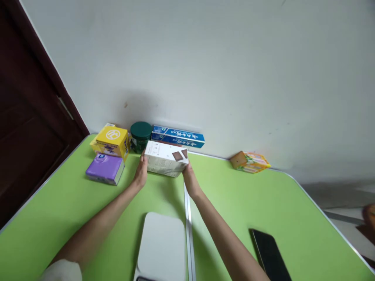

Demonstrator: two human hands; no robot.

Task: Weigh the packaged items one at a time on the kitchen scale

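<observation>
A white carton (pixel 164 158) with two small brown squares printed on it rests on the green table (pixel 243 203) near the far wall. My left hand (pixel 141 171) grips its left end and my right hand (pixel 190 177) grips its right end. Just behind the carton lie a long blue box (pixel 177 136) and a dark green jar (pixel 141 136). To the left of my left hand stand a yellow box (pixel 113 141) and a purple packet (pixel 104 168).
A white scale (pixel 163 248) sits at the near edge between my forearms. A black phone (pixel 271 255) lies at the near right. A small orange and yellow box (pixel 249 162) sits at the back right. A dark brown door (pixel 29 117) is on the left.
</observation>
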